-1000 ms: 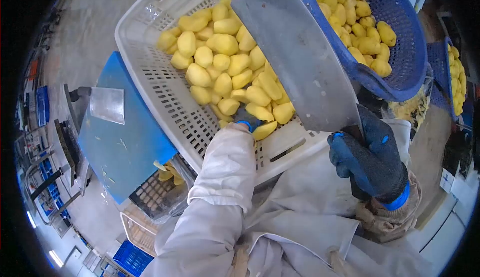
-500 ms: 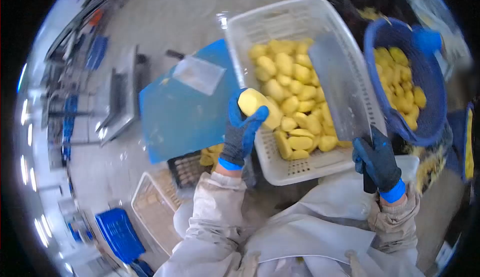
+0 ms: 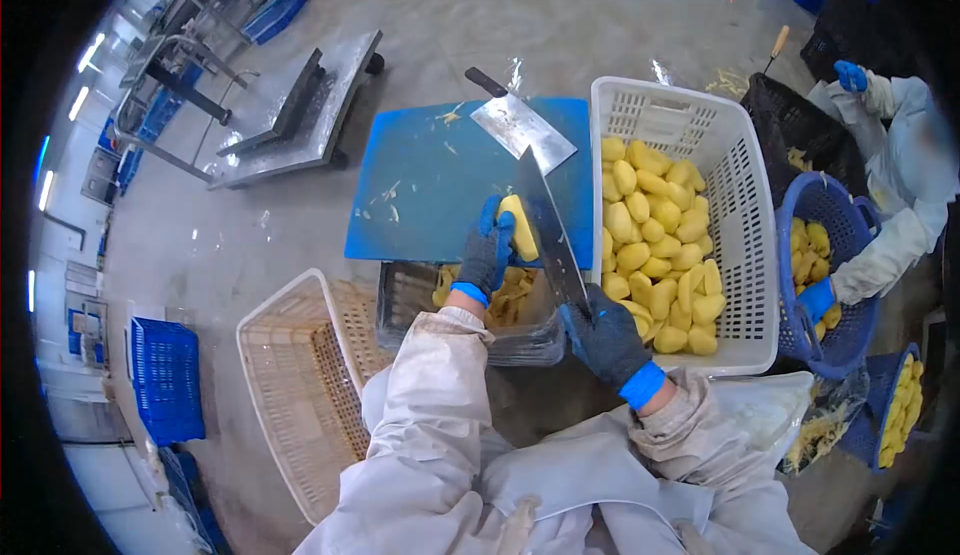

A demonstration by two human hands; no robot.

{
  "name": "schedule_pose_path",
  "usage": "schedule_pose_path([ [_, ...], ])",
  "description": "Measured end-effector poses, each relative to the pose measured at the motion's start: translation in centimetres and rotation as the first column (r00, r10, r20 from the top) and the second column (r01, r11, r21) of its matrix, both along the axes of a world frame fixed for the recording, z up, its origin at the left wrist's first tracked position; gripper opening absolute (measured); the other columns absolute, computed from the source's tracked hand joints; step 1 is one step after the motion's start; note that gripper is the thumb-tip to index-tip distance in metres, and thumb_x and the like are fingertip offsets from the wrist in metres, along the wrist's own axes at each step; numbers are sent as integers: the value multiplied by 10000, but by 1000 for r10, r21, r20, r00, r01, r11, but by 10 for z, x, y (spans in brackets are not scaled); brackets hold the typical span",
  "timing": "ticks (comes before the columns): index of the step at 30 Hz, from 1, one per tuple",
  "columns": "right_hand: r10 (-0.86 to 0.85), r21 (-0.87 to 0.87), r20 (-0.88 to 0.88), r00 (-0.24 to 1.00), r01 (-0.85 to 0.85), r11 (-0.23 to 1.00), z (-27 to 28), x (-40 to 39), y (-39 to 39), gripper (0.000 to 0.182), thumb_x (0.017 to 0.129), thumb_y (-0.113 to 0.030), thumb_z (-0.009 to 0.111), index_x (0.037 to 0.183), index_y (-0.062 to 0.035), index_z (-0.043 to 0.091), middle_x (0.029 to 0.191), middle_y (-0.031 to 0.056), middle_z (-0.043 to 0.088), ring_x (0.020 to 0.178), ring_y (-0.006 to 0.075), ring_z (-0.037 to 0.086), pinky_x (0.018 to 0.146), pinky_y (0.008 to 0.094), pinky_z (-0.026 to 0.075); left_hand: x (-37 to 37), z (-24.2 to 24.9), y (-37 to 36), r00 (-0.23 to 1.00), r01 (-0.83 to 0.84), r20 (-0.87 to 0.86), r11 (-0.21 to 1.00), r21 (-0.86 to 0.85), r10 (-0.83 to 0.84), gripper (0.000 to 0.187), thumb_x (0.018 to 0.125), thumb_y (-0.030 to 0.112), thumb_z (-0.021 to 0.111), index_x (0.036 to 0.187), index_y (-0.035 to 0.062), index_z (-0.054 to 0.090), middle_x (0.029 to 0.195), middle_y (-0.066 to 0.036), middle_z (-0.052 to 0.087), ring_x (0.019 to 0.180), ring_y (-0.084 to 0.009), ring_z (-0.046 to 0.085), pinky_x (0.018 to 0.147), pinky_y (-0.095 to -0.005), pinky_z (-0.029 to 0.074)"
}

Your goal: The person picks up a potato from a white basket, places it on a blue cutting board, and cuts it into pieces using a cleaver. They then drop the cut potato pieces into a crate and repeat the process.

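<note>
A peeled potato (image 3: 521, 229) is gripped in my gloved left hand (image 3: 484, 253), over the near edge of a blue cutting board (image 3: 410, 180). My right hand (image 3: 610, 340) is wrapped round the handle of a large cleaver (image 3: 550, 230). Its blade points away from me and overlaps the potato's right side in this view. Lying on the board's far right is a second cleaver (image 3: 525, 133), with a dark handle. Beside the board stands a white basket (image 3: 748, 255) holding many peeled potatoes (image 3: 660, 220). Potato pieces (image 3: 512, 303) lie in a container below the board.
At left are a beige crate (image 3: 290, 385), a blue crate (image 3: 167, 380) and a metal cart (image 3: 300, 130). To the right, a co-worker's gloved hand (image 3: 818, 300) reaches to a blue basket (image 3: 795, 330) of potatoes. Behind it stands a black basket (image 3: 800, 120).
My view has turned, with the board more central. The cleaver in my right hand has moved left from over the white basket to the potato, which has moved with my left hand to the board.
</note>
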State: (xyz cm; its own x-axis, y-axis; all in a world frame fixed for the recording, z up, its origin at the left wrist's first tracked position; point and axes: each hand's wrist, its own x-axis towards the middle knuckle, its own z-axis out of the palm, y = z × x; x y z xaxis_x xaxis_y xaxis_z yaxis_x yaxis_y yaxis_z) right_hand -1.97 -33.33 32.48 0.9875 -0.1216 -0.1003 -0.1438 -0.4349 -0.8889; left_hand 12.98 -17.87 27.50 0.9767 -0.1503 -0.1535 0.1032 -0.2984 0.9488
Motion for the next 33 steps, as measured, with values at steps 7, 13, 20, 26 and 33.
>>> schedule_pose_path([
  [7, 117, -221, -26, 993, -120, 968, 24, 7, -3, 254, 835, -268, 551, 915, -27, 539, 734, 227, 593, 692, 399, 577, 596, 461, 452, 10, -35, 11, 983, 11, 182, 1000, -16, -8, 514, 877, 350, 487, 1267, 23, 413, 976, -232, 559, 600, -250, 583, 586, -355, 495],
  [13, 202, -335, -59, 978, -210, 918, 19, 27, -9, 297, 837, -285, 516, 907, 4, 530, 727, 246, 589, 713, 411, 577, 629, 478, 458, 7, -25, 12, 999, -18, 46, 1000, -26, 20, 519, 876, 350, 492, 1273, 25, 413, 943, -229, 567, 626, -249, 582, 609, -366, 493],
  [20, 194, -436, -214, 957, -271, 858, 28, 50, 9, 304, 843, -281, 488, 912, 12, 531, 800, 262, 593, 787, 411, 579, 699, 482, 458, 20, -61, 16, 986, -43, 168, 983, 177, 13, 473, 892, 311, 509, 1274, 45, 426, 992, -161, 594, 818, -197, 608, 632, -332, 521],
  [26, 171, -449, -209, 963, -249, 858, -24, 92, 30, 316, 824, -262, 500, 951, 23, 549, 881, 255, 606, 850, 398, 589, 759, 458, 465, 22, -74, 17, 980, -91, 187, 989, 118, 68, 439, 891, 305, 507, 1252, 61, 453, 916, -152, 610, 772, -199, 615, 598, -340, 513],
  [33, 202, -521, -219, 954, -290, 803, -28, 107, 56, 334, 797, -258, 519, 969, 26, 558, 927, 253, 607, 855, 393, 599, 770, 452, 471, 13, -55, 24, 906, -113, 422, 964, 243, 0, 431, 890, 275, 505, 1235, 21, 458, 906, -154, 616, 762, -196, 614, 571, -311, 488],
])
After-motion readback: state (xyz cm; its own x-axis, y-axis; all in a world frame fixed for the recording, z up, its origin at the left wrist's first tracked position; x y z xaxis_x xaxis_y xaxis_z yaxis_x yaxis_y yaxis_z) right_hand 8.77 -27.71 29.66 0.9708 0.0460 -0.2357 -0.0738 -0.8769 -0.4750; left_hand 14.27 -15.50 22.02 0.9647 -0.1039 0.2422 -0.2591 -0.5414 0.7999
